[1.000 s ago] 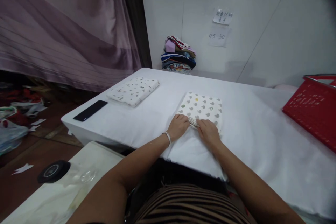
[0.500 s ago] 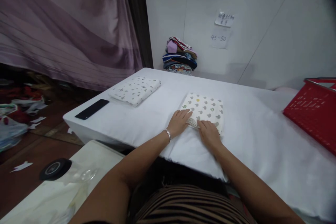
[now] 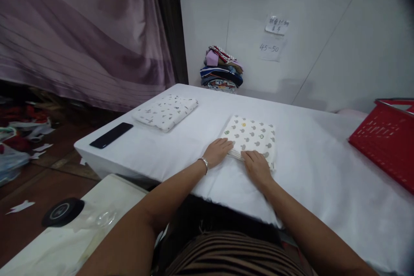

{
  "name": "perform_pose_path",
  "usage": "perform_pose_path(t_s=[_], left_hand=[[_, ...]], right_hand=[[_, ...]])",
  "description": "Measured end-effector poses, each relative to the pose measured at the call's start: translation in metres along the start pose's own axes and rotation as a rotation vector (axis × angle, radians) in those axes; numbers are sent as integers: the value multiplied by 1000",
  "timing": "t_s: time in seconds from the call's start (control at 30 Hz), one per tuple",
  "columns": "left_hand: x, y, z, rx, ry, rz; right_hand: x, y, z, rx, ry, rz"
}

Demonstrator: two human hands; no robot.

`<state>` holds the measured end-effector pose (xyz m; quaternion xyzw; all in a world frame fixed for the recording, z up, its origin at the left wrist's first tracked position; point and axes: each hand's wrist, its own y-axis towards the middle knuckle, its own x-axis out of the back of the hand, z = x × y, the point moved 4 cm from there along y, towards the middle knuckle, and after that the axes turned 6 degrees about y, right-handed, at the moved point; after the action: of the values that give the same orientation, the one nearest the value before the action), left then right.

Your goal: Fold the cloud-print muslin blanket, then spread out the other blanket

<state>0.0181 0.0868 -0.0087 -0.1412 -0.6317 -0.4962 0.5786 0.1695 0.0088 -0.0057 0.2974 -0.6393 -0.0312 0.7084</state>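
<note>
A neatly folded white cloth (image 3: 251, 134) with grey tree-like prints and a few yellow and green ones lies before me on the white-covered table (image 3: 323, 172). Its layered near edge faces me. My left hand (image 3: 217, 152), a silvery bracelet on its wrist, rests at the cloth's near left corner with fingers stretched out. On the near edge, further right, my right hand (image 3: 257, 166) lies with its fingers flat on top. Both thumbs are hidden from view. Further left is another folded white cloth (image 3: 166, 113) with small dark prints.
A black phone (image 3: 111, 135) lies near the table's left edge. At the right stands a red plastic basket (image 3: 384, 138). Stacked folded fabrics (image 3: 221, 71) stand by the wall behind. A white surface (image 3: 119, 189) at lower left carries a black round object (image 3: 64, 212).
Both hands stay at the cloth's near edge, shifted very slightly toward me. The cloth keeps its folded shape; the view has moved a little.
</note>
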Motion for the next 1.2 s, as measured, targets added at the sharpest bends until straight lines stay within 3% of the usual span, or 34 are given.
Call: perform_pose_path(t_s=[0.2, 0.47, 0.63, 0.77, 0.9, 1.2], left_hand=[[4, -4, 1, -26, -36, 47], [7, -1, 3, 48, -88, 63], [18, 13, -16, -27, -99, 77], [5, 17, -32, -81, -81, 92], [-6, 13, -35, -95, -45, 49], [-10, 12, -34, -95, -65, 63]], right_hand=[[0, 1, 2, -9, -2, -7], [-6, 0, 0, 13, 1, 1], [-3, 3, 1, -18, -8, 13], [2, 2, 3, -28, -10, 40], [11, -15, -5, -20, -14, 34], [28, -61, -38, -67, -17, 36]])
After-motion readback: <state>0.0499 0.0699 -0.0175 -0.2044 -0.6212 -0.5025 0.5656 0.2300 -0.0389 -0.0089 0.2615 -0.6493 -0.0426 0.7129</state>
